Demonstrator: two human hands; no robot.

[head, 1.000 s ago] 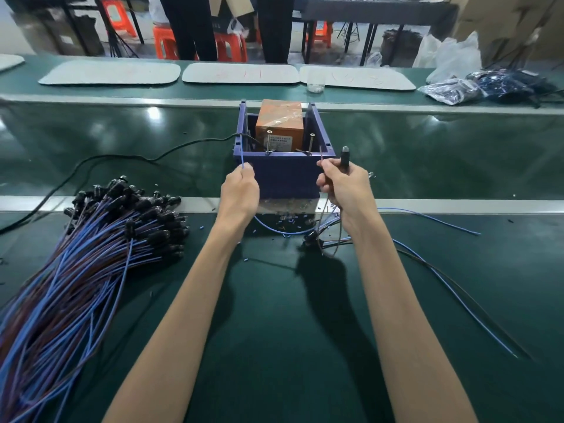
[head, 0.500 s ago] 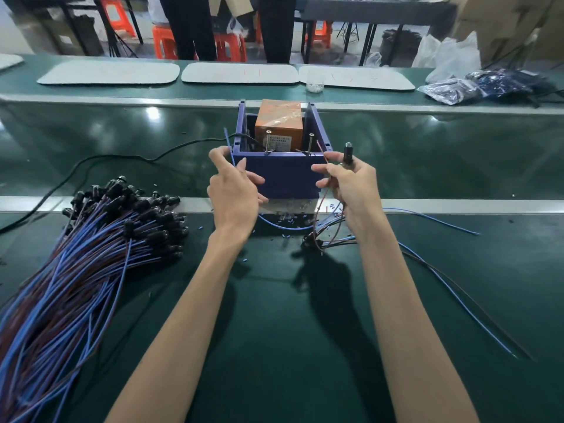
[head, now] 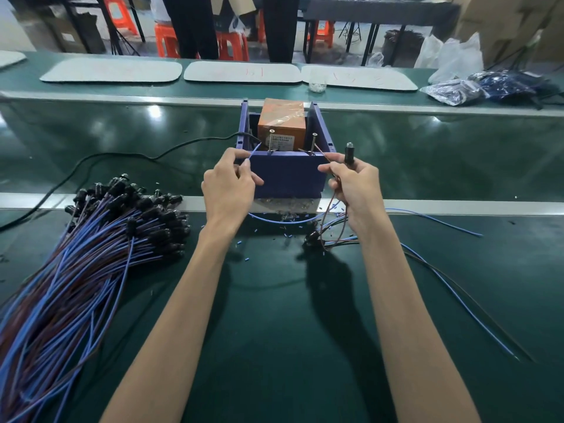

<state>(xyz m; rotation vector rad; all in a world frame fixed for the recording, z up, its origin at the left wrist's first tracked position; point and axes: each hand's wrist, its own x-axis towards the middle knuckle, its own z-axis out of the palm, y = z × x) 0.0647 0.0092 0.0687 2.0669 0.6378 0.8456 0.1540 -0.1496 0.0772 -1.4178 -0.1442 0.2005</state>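
Since the last look, the blue wire (head: 253,153) has swung right from outside the blue box (head: 290,175), and its tip now sits over the box's near-left corner; the heap of wired connectors (head: 91,239) at far left lies as it did. I have my left hand (head: 227,186) curled, thumb and forefinger pinching that blue wire just below its tip, and the slack loops under the box front towards the right. My right hand (head: 357,186) pinches a brown wire (head: 325,155) whose end points at the box's near-right corner, and it also grips a black connector (head: 348,152) upright, just beyond the knuckles.
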